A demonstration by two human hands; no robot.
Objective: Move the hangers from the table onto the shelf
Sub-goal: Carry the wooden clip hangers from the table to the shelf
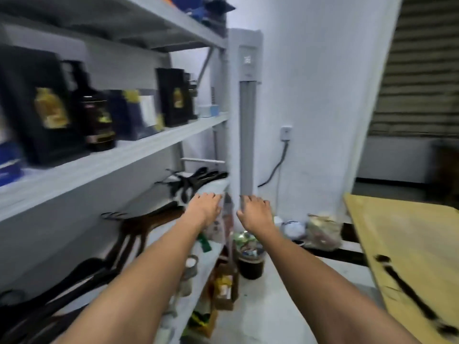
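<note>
The grey shelf [139,155] carries black and brown hangers [193,180] on its lower board. One black hanger [409,294] lies on the wooden table [409,239].

Black hangers [196,180] lie heaped on the shelf [203,266] just beyond your left grip [205,207]; another hanger [409,294] lies on the table [397,232], far right.

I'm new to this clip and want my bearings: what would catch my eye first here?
Two bare arms reach forward, the left hand and right hand open and seemingly empty, near the front edge of the pale grey metal shelf. Black and brown hangers lie piled on its lower level at left, and one black hanger lies on the yellow wooden table at right.
</note>
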